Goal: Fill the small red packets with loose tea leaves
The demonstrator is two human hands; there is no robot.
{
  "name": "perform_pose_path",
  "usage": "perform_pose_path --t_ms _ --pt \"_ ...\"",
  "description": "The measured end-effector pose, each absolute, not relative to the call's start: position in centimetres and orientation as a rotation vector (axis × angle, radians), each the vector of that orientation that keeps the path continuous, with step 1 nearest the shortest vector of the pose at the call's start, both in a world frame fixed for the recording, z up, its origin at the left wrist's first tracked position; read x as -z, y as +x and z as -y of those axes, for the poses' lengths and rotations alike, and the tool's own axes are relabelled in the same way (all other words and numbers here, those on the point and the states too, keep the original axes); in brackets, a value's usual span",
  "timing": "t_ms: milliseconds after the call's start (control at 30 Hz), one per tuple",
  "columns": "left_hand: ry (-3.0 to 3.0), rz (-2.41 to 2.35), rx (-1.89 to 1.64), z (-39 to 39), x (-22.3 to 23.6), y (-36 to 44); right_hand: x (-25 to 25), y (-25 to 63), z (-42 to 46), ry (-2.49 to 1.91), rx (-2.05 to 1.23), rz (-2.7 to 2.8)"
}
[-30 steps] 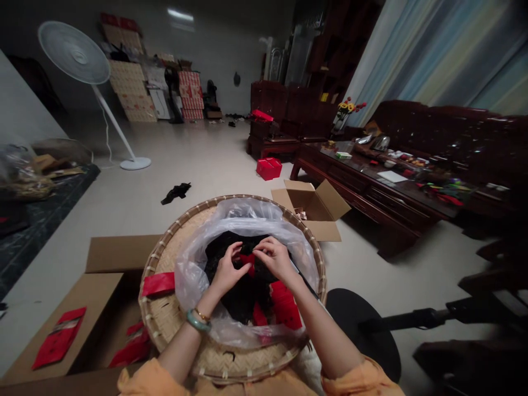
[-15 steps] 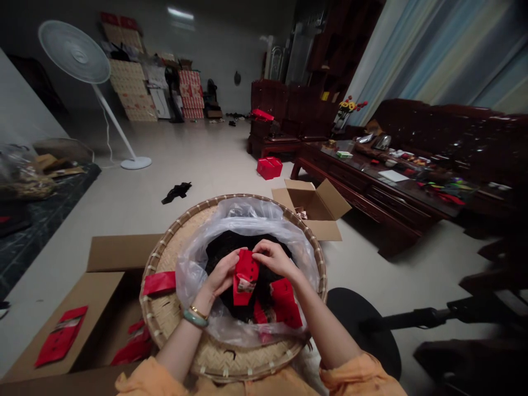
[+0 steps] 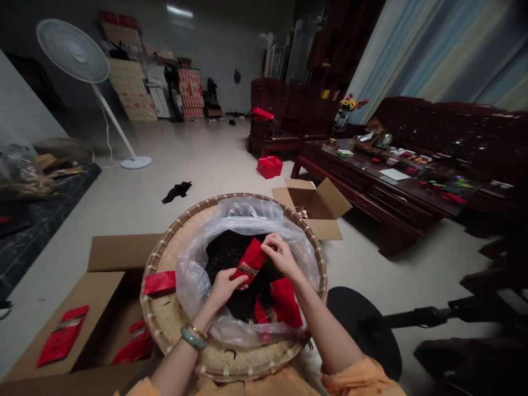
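Observation:
Between my two hands is a small red packet point(image 3: 251, 260), tilted up to the right. My left hand point(image 3: 226, 286) is closed on its lower left end, and my right hand point(image 3: 280, 254) pinches its upper right corner. Beneath them, a clear plastic bag point(image 3: 192, 258) lies open with a dark, loose, shredded-looking material point(image 3: 225, 250) in it. More red packets point(image 3: 285, 302) rest on that material at the right. The bag sits on a round woven bamboo tray point(image 3: 214, 363), and one red packet point(image 3: 159, 282) lies at the tray's left edge.
At the left stands an open cardboard box point(image 3: 99, 291) with red packets in it and one red packet point(image 3: 61, 335) on its flap. Another open carton point(image 3: 322, 206) is beyond the tray, near a dark wooden table point(image 3: 371, 187). A white fan point(image 3: 136, 163) stands farther back.
The red packet has turned from nearly upright to leaning right. My left hand has moved down to its lower end, while my right hand has shifted slightly right with the top corner.

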State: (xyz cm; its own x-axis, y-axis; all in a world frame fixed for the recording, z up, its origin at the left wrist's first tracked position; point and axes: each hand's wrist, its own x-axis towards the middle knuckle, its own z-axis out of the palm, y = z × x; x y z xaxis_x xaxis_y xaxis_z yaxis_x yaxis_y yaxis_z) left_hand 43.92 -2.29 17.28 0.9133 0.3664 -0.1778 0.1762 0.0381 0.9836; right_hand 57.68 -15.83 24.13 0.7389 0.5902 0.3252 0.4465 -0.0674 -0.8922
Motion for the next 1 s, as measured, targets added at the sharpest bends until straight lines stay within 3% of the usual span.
perform_pose_path --t_ms 267,633,800,1000 --pt "1.802 -0.374 -0.254 2.8 -17.0 43.7 -25.0 57.4 15.9 -1.922 -0.106 0.982" --pt "1.462 -0.447 -0.283 2.4 -16.3 44.2 -25.6 57.3 17.0 -1.623 -0.152 0.779" --pt "1.386 -0.462 -0.274 2.4 -16.2 44.6 -24.6 56.0 17.1 -1.499 -0.326 0.966" --pt "1.517 -0.378 -0.334 2.3 -15.6 44.2 -26.1 54.6 17.2 -1.630 -0.161 1.297"
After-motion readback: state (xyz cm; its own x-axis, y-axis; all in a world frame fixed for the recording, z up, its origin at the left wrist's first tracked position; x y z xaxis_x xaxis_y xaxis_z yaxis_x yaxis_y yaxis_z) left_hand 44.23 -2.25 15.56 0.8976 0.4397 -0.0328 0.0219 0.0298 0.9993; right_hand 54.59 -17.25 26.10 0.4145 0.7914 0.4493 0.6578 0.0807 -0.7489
